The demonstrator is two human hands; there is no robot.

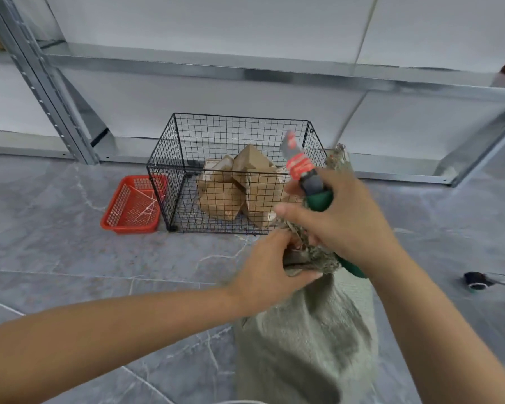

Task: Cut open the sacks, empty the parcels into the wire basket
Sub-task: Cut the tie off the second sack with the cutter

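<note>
A grey-green woven sack point(306, 339) stands on the floor in front of me, its frayed top bunched. My left hand point(270, 272) grips the bunched top from the left. My right hand point(341, 217) holds green-handled shears point(299, 164) with a red and grey head pointing up and away, just above the sack's mouth. Behind them the black wire basket point(169, 173) stands on the floor with several brown cardboard parcels point(239, 188) inside.
A red plastic tray point(133, 204) with white scraps lies left of the wire basket. A metal shelving rack point(245, 71) runs along the back. A dark round object with a metal arm point(478, 279) lies on the grey floor at right.
</note>
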